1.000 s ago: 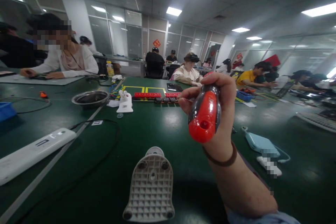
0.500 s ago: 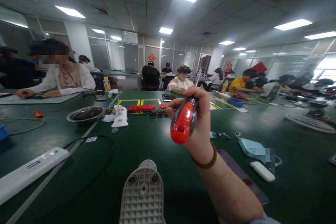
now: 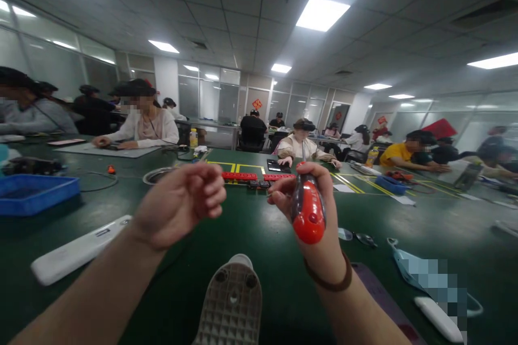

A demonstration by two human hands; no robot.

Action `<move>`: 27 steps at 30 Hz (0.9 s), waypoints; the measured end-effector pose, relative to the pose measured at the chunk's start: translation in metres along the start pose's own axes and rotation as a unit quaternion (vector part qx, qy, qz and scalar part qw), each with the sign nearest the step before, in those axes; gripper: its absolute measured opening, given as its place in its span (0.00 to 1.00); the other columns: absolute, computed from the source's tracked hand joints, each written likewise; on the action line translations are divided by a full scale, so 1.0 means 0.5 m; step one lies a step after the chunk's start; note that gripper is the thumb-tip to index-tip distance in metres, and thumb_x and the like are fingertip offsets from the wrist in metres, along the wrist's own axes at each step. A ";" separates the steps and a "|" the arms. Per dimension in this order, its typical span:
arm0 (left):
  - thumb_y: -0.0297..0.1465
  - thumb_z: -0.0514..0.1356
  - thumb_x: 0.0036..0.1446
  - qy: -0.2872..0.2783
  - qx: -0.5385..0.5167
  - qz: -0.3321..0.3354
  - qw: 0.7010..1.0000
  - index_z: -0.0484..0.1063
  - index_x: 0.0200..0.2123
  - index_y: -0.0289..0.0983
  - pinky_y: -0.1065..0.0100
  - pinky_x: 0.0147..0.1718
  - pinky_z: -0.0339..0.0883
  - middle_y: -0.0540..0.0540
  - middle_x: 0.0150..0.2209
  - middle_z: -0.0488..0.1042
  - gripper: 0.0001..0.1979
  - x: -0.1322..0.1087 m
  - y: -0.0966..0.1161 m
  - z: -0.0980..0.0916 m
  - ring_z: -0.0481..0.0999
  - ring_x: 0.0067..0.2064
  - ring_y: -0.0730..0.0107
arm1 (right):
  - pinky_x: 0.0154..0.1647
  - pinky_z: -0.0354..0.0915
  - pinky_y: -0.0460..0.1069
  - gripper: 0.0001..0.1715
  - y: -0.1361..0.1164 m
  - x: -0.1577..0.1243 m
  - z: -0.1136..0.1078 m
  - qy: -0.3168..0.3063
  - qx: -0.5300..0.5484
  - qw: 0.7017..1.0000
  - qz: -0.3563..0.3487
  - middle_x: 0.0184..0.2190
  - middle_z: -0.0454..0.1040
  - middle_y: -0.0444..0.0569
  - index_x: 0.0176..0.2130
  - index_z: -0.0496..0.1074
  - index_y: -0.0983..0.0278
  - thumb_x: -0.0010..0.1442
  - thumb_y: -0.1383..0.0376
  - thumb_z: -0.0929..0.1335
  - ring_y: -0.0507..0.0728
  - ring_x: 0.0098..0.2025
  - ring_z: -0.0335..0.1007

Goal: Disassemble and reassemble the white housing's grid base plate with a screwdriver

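My right hand (image 3: 329, 197) is wrapped around a screwdriver (image 3: 311, 213) with a red and black handle. Its butt end faces me and the shaft points away, over the table. Something thin and too small to name shows at the fingertips on the left of this hand. Opposite it, my left hand (image 3: 178, 202) is raised with fingers half curled and a little apart, and nothing shows in them. Below and between the hands, a pale plastic piece (image 3: 232, 302) with a ribbed grid underside and rounded end is at the near edge.
On the green table lie a white oblong device (image 3: 81, 250), a blue tray (image 3: 38, 194), a metal bowl (image 3: 156, 174), red strips (image 3: 240, 176), glasses (image 3: 364, 239), a light blue pouch (image 3: 408, 264), a white case (image 3: 439, 318) and a purple flat item (image 3: 384, 302). Other people sit around.
My left hand has come into view from the left. The view has turned left, so the screwdriver and right hand appear farther right and slightly lower.
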State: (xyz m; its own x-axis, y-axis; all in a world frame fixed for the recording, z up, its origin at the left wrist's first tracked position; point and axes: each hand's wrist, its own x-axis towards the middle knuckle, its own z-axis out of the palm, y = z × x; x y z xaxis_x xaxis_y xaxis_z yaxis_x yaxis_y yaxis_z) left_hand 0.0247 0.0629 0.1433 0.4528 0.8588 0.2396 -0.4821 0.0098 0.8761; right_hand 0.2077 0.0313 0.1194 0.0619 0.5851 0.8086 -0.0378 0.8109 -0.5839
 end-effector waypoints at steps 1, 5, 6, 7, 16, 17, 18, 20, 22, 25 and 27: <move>0.33 0.48 0.55 -0.075 0.024 -0.079 0.994 0.66 0.27 0.34 0.74 0.19 0.58 0.52 0.19 0.57 0.11 0.011 -0.022 0.004 0.60 0.21 0.78 | 0.33 0.67 0.48 0.22 0.002 -0.002 0.002 -0.006 -0.004 1.000 -0.004 0.29 0.68 0.41 0.41 0.54 0.59 0.51 0.72 0.68 0.51 0.31 0.68; 0.39 0.49 0.55 -0.152 0.197 -0.095 0.964 0.67 0.29 0.34 0.73 0.23 0.59 0.50 0.24 0.62 0.14 0.034 -0.088 0.015 0.63 0.26 0.76 | 0.30 0.68 0.48 0.23 0.010 -0.004 0.005 -0.030 -0.004 0.999 -0.014 0.29 0.69 0.42 0.41 0.54 0.59 0.50 0.70 0.70 0.52 0.31 0.69; 0.39 0.50 0.55 -0.154 0.208 -0.077 0.963 0.66 0.28 0.34 0.74 0.23 0.58 0.51 0.24 0.62 0.14 0.034 -0.094 0.016 0.63 0.25 0.76 | 0.29 0.68 0.48 0.23 0.012 -0.004 0.006 -0.036 0.003 0.999 -0.008 0.29 0.69 0.42 0.40 0.54 0.59 0.50 0.69 0.70 0.53 0.31 0.70; 0.39 0.51 0.55 -0.152 0.207 -0.062 0.964 0.65 0.27 0.34 0.74 0.23 0.58 0.51 0.23 0.61 0.14 0.033 -0.097 0.017 0.62 0.25 0.77 | 0.29 0.68 0.48 0.22 0.015 -0.004 0.007 -0.044 0.011 0.999 0.003 0.29 0.69 0.43 0.40 0.54 0.59 0.50 0.69 0.70 0.53 0.31 0.70; 0.39 0.51 0.55 -0.121 0.255 0.004 0.959 0.64 0.26 0.34 0.73 0.24 0.56 0.52 0.21 0.61 0.14 0.029 -0.089 0.018 0.61 0.24 0.77 | 0.28 0.68 0.47 0.20 0.022 -0.003 0.012 -0.067 0.008 0.997 0.033 0.28 0.67 0.42 0.39 0.56 0.60 0.50 0.67 0.70 0.53 0.31 0.69; 0.38 0.51 0.55 -0.120 0.273 0.019 0.954 0.64 0.25 0.34 0.73 0.24 0.55 0.53 0.21 0.61 0.14 0.030 -0.088 0.016 0.61 0.24 0.78 | 0.29 0.68 0.47 0.19 0.018 -0.001 0.008 -0.062 -0.009 0.998 0.029 0.27 0.68 0.42 0.39 0.58 0.60 0.50 0.67 0.70 0.53 0.31 0.69; 0.37 0.52 0.55 -0.117 0.286 0.034 0.950 0.64 0.25 0.34 0.74 0.24 0.55 0.53 0.21 0.61 0.13 0.030 -0.086 0.014 0.61 0.23 0.78 | 0.29 0.67 0.47 0.17 0.013 0.002 0.001 -0.044 -0.023 0.999 0.020 0.26 0.67 0.42 0.39 0.59 0.61 0.51 0.67 0.69 0.52 0.29 0.69; 0.37 0.52 0.55 -0.109 0.312 0.066 0.942 0.65 0.25 0.34 0.74 0.23 0.55 0.52 0.22 0.62 0.12 0.026 -0.077 0.011 0.61 0.23 0.78 | 0.23 0.65 0.45 0.16 -0.004 0.010 -0.018 0.026 -0.046 0.999 -0.009 0.22 0.66 0.40 0.41 0.61 0.61 0.53 0.63 0.68 0.50 0.22 0.66; 0.36 0.52 0.54 -0.096 0.356 0.105 0.924 0.67 0.27 0.35 0.74 0.24 0.55 0.52 0.22 0.63 0.11 0.017 -0.065 0.008 0.62 0.24 0.77 | 0.13 0.55 0.42 0.19 -0.029 0.020 -0.039 0.123 -0.052 0.990 -0.044 0.18 0.63 0.40 0.42 0.64 0.63 0.55 0.55 0.66 0.47 0.14 0.57; 0.34 0.54 0.54 -0.076 0.428 0.170 0.884 0.70 0.28 0.36 0.74 0.25 0.56 0.51 0.23 0.67 0.10 0.001 -0.046 0.009 0.63 0.25 0.76 | 0.09 0.43 0.41 0.25 -0.070 0.023 -0.061 0.213 -0.031 0.974 -0.066 0.13 0.55 0.38 0.32 0.69 0.65 0.51 0.46 0.64 0.46 0.12 0.44; 0.33 0.54 0.53 -0.068 0.456 0.203 0.864 0.72 0.27 0.37 0.73 0.26 0.57 0.50 0.24 0.69 0.08 -0.009 -0.037 0.012 0.65 0.25 0.75 | 0.09 0.42 0.42 0.21 -0.088 0.013 -0.065 0.215 -0.026 0.974 -0.061 0.13 0.51 0.38 0.25 0.68 0.64 0.51 0.49 0.64 0.46 0.12 0.42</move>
State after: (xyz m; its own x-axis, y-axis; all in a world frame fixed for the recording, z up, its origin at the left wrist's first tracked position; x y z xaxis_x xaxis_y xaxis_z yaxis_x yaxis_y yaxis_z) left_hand 0.0360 0.0558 0.1283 0.4989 0.6282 0.5970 0.1413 -0.7386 0.6592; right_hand 0.2419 -0.0009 0.1481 0.4758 0.4195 0.7730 0.0456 0.8660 -0.4980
